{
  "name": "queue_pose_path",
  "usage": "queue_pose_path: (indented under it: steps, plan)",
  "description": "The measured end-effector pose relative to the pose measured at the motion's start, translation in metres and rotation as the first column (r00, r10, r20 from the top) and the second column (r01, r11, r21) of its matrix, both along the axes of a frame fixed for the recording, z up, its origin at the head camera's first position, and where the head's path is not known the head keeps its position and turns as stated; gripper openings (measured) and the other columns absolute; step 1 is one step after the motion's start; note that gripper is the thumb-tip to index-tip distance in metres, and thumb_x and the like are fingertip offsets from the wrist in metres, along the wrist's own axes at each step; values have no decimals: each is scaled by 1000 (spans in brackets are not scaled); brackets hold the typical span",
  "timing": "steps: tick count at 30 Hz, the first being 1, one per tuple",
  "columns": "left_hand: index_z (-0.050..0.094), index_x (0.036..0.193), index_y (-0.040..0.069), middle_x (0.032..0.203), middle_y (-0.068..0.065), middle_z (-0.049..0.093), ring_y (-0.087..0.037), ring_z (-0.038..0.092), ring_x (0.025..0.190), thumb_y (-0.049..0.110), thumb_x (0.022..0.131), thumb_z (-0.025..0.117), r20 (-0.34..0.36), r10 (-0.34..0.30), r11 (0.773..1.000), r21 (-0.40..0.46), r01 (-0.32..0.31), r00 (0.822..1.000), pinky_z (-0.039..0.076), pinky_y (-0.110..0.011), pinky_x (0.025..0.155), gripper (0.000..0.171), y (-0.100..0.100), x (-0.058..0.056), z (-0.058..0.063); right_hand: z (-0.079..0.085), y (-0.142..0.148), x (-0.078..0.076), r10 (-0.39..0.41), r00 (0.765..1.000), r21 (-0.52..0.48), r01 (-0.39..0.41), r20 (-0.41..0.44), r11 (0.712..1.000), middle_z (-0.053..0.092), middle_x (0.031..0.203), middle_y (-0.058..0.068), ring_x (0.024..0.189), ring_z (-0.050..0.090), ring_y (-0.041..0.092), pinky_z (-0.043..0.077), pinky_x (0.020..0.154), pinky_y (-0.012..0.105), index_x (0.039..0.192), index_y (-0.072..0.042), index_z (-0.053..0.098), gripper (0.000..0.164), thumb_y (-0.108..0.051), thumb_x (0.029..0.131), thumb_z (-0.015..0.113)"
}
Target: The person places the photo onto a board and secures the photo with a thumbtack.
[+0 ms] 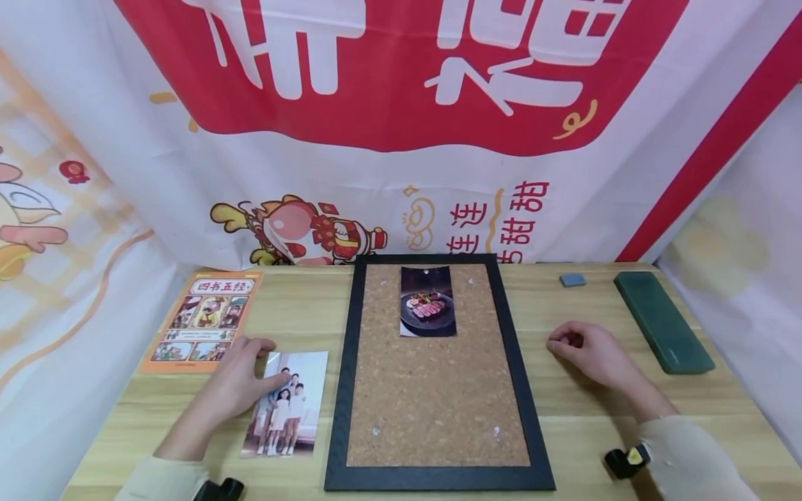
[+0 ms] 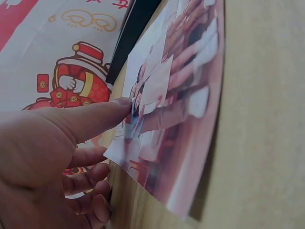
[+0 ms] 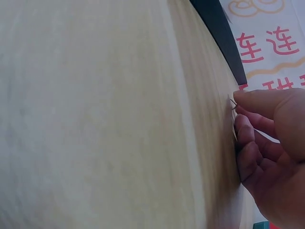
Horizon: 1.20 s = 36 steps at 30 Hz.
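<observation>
Near the table's [image 1: 564,424] front-left corner, the family photo [image 1: 289,407] lies flat beside the cork board's [image 1: 438,390] left frame. The left hand [image 1: 234,381] rests on its upper-left part, thumb tip pressing the print, fingers loosely curled at its edge. Toward the right edge, the right hand [image 1: 585,351] rests knuckles-up, thumb and forefinger pinching a small pin [image 3: 233,105].

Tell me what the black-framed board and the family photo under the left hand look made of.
Black-framed board: speckled tan cork by its grain, in a matt black frame, wood or plastic unclear. Family photo: thin glossy paper; it shows glare and lifts at the edge by the left hand.
</observation>
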<state>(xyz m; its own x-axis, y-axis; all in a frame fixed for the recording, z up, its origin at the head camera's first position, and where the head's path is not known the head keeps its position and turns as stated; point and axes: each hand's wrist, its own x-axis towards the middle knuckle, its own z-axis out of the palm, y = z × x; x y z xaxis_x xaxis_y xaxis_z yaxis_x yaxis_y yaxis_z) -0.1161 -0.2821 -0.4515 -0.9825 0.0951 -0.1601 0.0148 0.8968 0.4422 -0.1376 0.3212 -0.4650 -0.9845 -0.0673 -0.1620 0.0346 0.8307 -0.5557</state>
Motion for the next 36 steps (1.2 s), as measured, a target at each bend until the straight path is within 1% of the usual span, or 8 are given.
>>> queue_pose_path:
  steps: [8,13,18,23,27,30,33,36]
  plan:
    - [57,143,-4,136,-29,52,-44,57,122,45,92,84,43,27,1000,-5,-27,999,50,-67,105,76,0,-1,3,-2,-3,-3,-11,1000,8,11,-15,1000,69,96,7,88,57,23,48,76,33,111,-6,74,18,-22,104,73]
    - [58,140,-4,134,-28,52,-42,58,119,43,92,85,37,25,1000,-3,-25,999,52,-65,102,73,1,-3,3,-3,-4,-3,-34,999,17,35,-25,999,69,96,8,88,58,24,47,77,34,111,-5,74,17,-20,104,72]
    - [58,132,-2,125,-23,56,-33,60,106,34,93,85,30,33,999,29,-34,999,56,-49,89,61,1,-2,3,-2,-6,-2,-51,998,27,51,-31,998,71,98,10,89,58,24,47,76,34,111,-4,73,17,-19,106,70]
    - [57,125,1,106,-14,61,-22,57,87,18,98,78,34,29,996,78,-32,999,49,-31,70,39,-1,-1,6,0,-8,0,-70,997,14,71,-37,997,72,103,14,91,59,26,48,77,34,111,-3,72,18,-20,107,68]
    - [59,123,1,102,-11,64,-20,59,87,9,102,70,17,18,994,104,-20,1000,50,-30,71,26,-5,0,7,5,-10,1,-89,995,-2,89,-48,996,71,103,15,91,59,27,48,76,33,110,-3,71,17,-20,107,68]
    - [61,128,0,106,-12,66,-21,63,91,7,102,69,-3,16,993,117,-16,1000,54,-34,77,27,-7,0,7,7,-11,1,-91,994,-5,90,-54,996,72,104,15,91,58,27,48,76,33,112,-3,71,18,-20,107,69]
    - [63,131,-2,106,-12,69,-20,65,92,7,101,70,-49,-2,992,124,8,999,56,-31,78,32,-11,1,8,6,-11,1,-82,995,-18,82,-58,997,73,115,21,99,63,32,55,84,44,120,-2,73,25,-22,108,67]
    - [65,133,-4,104,-11,71,-19,67,91,7,101,71,-84,-18,990,135,29,996,57,-29,77,35,-14,1,11,7,-11,1,-69,997,-35,68,-43,997,73,125,23,108,65,35,56,95,55,126,-2,74,29,-24,110,65]
